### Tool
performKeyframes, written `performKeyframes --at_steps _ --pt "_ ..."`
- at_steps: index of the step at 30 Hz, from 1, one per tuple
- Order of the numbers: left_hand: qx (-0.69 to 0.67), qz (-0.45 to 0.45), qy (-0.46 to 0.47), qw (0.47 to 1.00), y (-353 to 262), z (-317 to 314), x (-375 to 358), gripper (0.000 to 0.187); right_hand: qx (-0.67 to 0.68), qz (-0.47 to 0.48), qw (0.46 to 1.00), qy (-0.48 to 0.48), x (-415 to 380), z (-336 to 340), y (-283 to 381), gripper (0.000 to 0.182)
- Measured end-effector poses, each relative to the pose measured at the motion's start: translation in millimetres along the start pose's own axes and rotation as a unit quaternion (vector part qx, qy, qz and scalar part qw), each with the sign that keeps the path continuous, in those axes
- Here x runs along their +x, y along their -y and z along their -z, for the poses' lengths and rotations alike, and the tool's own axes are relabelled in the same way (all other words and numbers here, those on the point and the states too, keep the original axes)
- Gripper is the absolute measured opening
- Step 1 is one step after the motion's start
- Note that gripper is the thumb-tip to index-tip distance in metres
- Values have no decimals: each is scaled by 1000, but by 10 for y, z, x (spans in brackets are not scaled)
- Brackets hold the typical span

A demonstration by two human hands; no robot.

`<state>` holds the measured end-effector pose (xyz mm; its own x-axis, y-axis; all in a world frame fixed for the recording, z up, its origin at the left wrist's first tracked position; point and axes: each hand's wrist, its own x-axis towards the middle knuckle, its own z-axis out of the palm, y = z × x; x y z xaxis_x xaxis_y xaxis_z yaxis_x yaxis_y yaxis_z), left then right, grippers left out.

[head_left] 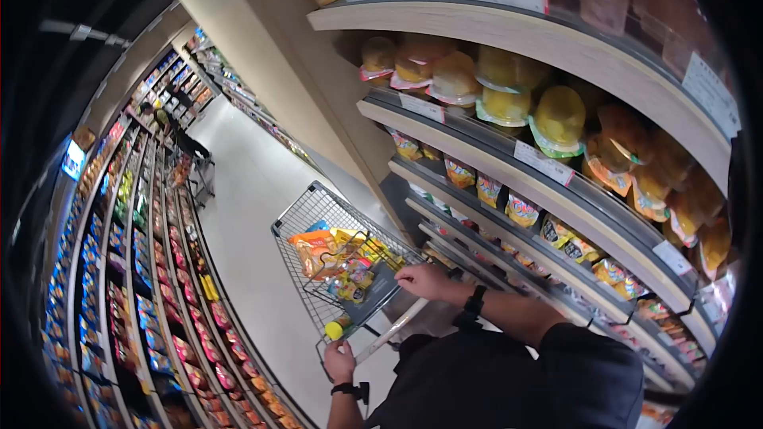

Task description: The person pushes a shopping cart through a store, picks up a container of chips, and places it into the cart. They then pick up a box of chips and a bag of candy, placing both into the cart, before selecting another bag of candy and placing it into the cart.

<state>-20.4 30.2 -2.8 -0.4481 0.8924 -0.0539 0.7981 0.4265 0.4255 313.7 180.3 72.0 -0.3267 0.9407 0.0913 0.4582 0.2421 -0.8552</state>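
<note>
A wire shopping cart (296, 218) stands in front of me, its pale handle bar (391, 331) running across below my hands. My right hand (424, 280) is closed on the right end of the handle, beside the dark child-seat panel (383, 290). At the left end, my left hand (340, 361) is closed round the bar, its fingers partly hidden. Just beyond the left fingertips is a container with a yellow lid (334, 330). Inside the basket lie an orange bag (314, 248) and several small colourful packets (355, 280).
On my right, curved shelves (509, 28) carry cups of yellow and orange jelly (559, 121) and pouches (522, 210). Long shelves of bagged snacks (151, 310) line the left. Farther down the pale floor (238, 167), a person (187, 141) stands beside another cart (203, 179).
</note>
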Motion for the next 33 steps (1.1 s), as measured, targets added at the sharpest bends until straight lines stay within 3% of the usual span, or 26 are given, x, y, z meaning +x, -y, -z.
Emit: performKeyframes --at_steps 1,6,8,9,10,11,12,13,15,19,23,29,31,33 --pt "-4 -1 5 1000 5 11 -4 24 11 -4 1000 -11 1 75 207 22" --pt "40 -42 12 998 186 -124 243 27 13 187 976 -107 36 915 1263 19" --pt "-1 -28 104 994 197 28 361 32 -10 304 927 -218 30 1322 1635 22" --pt "-10 -73 73 995 384 -92 498 39 -81 311 905 -279 4 1511 1812 23" --pt "4 -76 119 990 477 -116 645 44 -114 305 892 -315 -62 1747 2028 24" --pt "-32 4 178 983 485 -100 767 45 -116 323 860 -377 -36 1901 2128 25" --pt "-61 -30 157 985 275 94 762 47 -164 328 836 -409 -54 2124 2226 28" --pt "-71 -46 153 985 214 146 840 49 -260 330 764 -489 -73 2253 2319 27" --pt "-78 -56 149 984 185 181 974 50 -340 296 691 -565 -105 2467 2482 26" --pt "-149 -79 130 977 -30 292 1162 45 -484 192 615 -593 -105 2691 2536 36" --pt "-172 -116 140 968 -38 274 1199 41 -527 155 604 -577 -95 2636 2500 42" --pt "-181 -112 174 961 -8 167 1296 39 -624 11 547 -557 -105 2802 2232 53" --pt "-182 -101 197 958 -5 136 1262 40 -634 -2 546 -548 -105 2894 2237 55" --pt "-180 -112 192 958 12 89 1273 41 -632 -87 558 -530 -67 2937 2234 55"
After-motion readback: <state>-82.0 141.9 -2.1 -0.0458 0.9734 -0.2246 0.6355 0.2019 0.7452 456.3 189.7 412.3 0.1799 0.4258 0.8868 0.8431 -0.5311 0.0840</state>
